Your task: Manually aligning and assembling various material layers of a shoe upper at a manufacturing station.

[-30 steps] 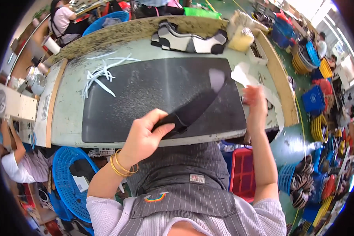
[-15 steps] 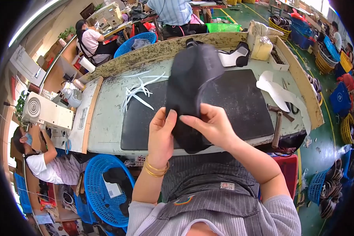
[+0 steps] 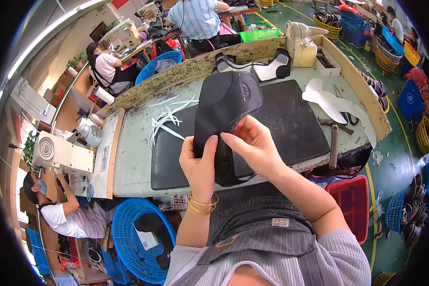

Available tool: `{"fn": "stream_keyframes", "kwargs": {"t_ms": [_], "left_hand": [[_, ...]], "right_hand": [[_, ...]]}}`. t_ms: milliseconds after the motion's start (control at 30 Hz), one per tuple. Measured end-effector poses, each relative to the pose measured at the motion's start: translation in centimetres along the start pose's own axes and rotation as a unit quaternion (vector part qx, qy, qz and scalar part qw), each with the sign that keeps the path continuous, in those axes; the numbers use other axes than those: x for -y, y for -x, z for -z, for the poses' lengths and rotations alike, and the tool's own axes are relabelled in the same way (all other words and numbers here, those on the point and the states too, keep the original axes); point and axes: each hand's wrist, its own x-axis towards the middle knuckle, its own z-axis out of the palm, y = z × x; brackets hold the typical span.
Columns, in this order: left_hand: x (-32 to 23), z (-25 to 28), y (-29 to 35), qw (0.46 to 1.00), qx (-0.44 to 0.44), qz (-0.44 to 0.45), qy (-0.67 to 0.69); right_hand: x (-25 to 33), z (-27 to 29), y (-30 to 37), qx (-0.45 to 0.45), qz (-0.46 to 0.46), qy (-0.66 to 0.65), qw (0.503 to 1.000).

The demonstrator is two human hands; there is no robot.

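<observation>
My right hand has come across from the white sheet at the right to join my left, and the panel between them, blurred half a second ago, now shows sharp, its flap and raised oval mark turned up.

At the left, thin white strips lie loose, partly over the dark cutting mat on the pale green surface. The fingers of my left hand pinch the panel's near left edge, thumb on top. The black upper panel is up over the mat, in both hands. The fingers of my right hand are closed on its right edge, thumb just beside the other. Behind it, black-and-white cut pieces lie near the back board. Further right, a hammer and the white sheet lie unheld.

I judge the panel already cut to shape and its oval mark made; it is not yet laid down. Whether any edge work is left on it, I cannot tell.
</observation>
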Motion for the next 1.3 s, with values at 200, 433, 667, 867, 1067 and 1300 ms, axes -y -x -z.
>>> {"fn": "stream_keyframes", "kwargs": {"t_ms": [200,433,667,867,1067,1300], "left_hand": [[-1.1,0.2,0.4,0.997,0.033,0.057,0.036],[-1.8,0.4,-1.2,0.98,0.114,0.099,0.127],[-0.1,2.1,0.7,0.973,0.106,0.134,0.154],[-1.1,1.5,1.3,0.981,0.09,0.134,0.108],[-1.0,1.0,1.7,0.946,0.093,-0.133,-0.279],[0.8,0.9,0.6,0.953,0.193,0.196,0.127]], "right_hand": [[-1.0,0.5,0.1,-0.025,0.061,0.076,0.995],[-1.1,0.5,1.8,0.038,-0.022,-0.067,0.997],[1.3,2.4,1.4,-0.008,0.065,-0.13,0.989],[2.5,2.8,1.4,-0.023,0.092,-0.006,0.995],[2.1,4.4,-0.4,-0.123,0.118,0.155,0.973],[3.1,6.1,-3.9,-0.179,0.109,0.068,0.975]]}}
